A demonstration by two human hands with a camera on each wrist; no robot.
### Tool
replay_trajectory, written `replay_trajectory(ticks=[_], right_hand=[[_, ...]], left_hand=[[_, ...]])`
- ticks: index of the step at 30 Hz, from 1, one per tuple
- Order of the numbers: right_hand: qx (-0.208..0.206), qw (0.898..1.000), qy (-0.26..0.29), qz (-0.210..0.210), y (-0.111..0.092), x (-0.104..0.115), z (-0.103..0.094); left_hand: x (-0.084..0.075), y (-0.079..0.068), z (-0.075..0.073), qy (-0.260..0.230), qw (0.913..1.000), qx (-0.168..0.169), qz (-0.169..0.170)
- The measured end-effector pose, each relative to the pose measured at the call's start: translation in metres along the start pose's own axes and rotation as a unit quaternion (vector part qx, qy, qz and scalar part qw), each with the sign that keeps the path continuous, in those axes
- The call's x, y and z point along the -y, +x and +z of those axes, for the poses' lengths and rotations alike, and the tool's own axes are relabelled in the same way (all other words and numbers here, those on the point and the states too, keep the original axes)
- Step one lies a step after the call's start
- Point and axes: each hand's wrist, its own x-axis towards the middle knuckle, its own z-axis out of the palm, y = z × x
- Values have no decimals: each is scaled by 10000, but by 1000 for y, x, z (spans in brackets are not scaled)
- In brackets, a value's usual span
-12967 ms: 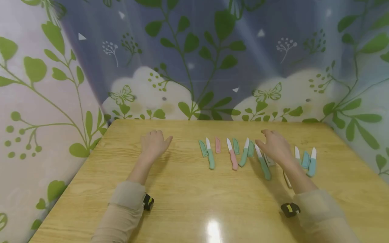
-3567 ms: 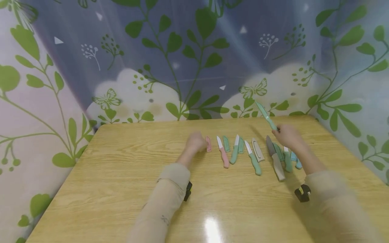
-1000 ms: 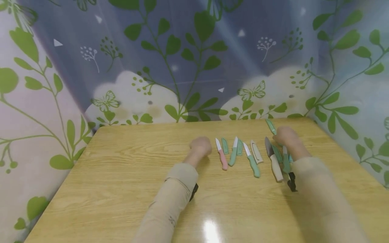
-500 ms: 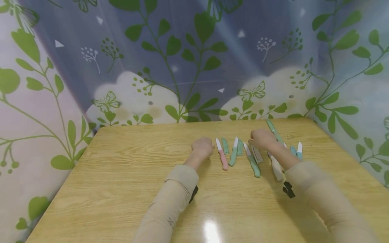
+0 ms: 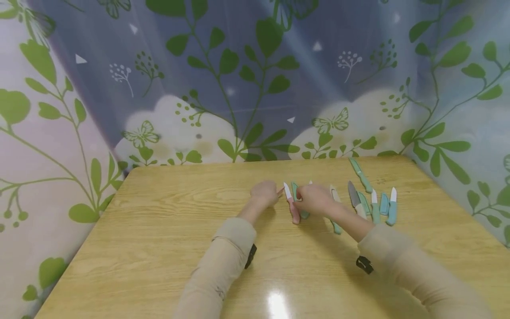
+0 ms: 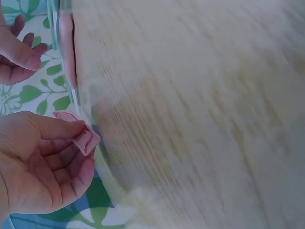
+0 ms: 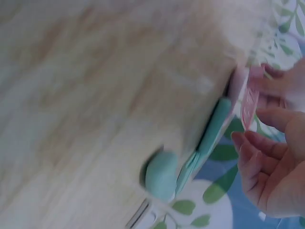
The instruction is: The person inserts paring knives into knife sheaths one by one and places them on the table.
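Note:
My left hand (image 5: 264, 195) pinches a pink knife sheath (image 6: 86, 140) between thumb and fingers, just left of the pink-handled knife. That knife (image 5: 295, 216) lies on the table, its white blade pointing away from me. My right hand (image 5: 314, 199) hovers at its handle, thumb and fingers parted with nothing between them. In the right wrist view the same hand (image 7: 274, 162) is close to the pink sheath. Beneath and behind it are a green sheath (image 5: 294, 188) and a green-handled knife (image 5: 304, 215), both partly hidden.
Right of my hands lie a cream sheath (image 5: 334, 193), a grey-bladed knife (image 5: 353, 193), a green sheath (image 5: 364, 204), a green-handled knife (image 5: 375, 208), a blue sheath (image 5: 384, 204) and a blue knife (image 5: 392, 212). A sheathed green knife (image 5: 360, 175) lies behind them. A patterned curtain (image 5: 207, 102) borders the table.
My right hand has set down the sheathed green knife at the back right, let go and moved left to the pink-handled knife. Earlier my left hand picked up the pink sheath.

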Motion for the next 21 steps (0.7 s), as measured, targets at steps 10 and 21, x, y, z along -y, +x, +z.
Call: replay_trajectory(ticks=[10,21], right_hand=[[102,9986,520,-50,-1,17,22],[235,9907,1339,90,-1,15,28]], left_hand=[[21,-3,-12,-796,9945,18,676],[45,-7,-29,-3219,9428,-98,862]])
